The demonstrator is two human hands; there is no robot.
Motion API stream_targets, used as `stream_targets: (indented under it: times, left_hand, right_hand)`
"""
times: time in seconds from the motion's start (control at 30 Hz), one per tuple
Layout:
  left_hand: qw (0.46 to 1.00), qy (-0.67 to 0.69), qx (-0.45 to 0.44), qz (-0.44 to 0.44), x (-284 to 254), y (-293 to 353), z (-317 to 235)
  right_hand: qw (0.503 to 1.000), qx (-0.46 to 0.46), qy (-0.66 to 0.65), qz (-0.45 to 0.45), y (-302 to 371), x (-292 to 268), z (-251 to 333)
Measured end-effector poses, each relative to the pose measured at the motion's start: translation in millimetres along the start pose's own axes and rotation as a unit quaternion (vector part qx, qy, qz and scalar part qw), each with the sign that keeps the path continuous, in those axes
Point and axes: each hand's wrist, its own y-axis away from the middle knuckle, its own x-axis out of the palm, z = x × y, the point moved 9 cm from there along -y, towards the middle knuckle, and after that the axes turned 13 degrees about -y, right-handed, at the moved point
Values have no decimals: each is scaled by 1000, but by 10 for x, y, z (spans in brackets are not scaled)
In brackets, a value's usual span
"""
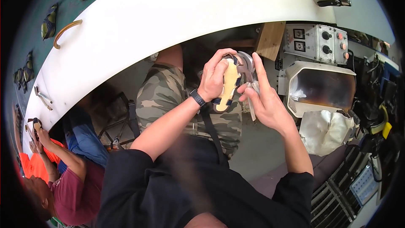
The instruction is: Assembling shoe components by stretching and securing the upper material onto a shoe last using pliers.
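We held the sandal [228, 85] up in front of us, sole side facing our eyes, presumably so its tan insole could be checked. Our left hand [214, 76] was closed around its edge at nine o'clock, steadying it. Our right hand [265, 101], at three o'clock, pinched a clear strap piece [252, 101], forefinger raised. A co-worker's hand [37, 137] worked at the white conveyor belt [168, 12], far towards eight o'clock.
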Motion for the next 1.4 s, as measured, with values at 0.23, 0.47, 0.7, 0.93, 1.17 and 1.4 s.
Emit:
stream_targets:
  times: [0.23,0.47,0.7,0.93,1.17,1.4]
  left_hand:
    - [999,36,5,-17,-4,5,39]
    - [999,31,36,9,32,13,33]
    - [995,90,-39,14,38,1,172]
    - [997,74,-10,-19,0,-6,58]
    - [998,55,8,-21,-8,13,-4]
    - [994,93,-25,50,83,-31,33]
  right_hand:
    - [994,57,38,85,-152,72,6]
    - [990,112,35,78,-152,53,-16]
    - [997,-79,14,-19,-166,133,-244]
    - [996,-66,55,15,-94,86,-131]
    - [971,-68,222,63,-32,53,48]
    - [942,15,321,101,-56,65,77]
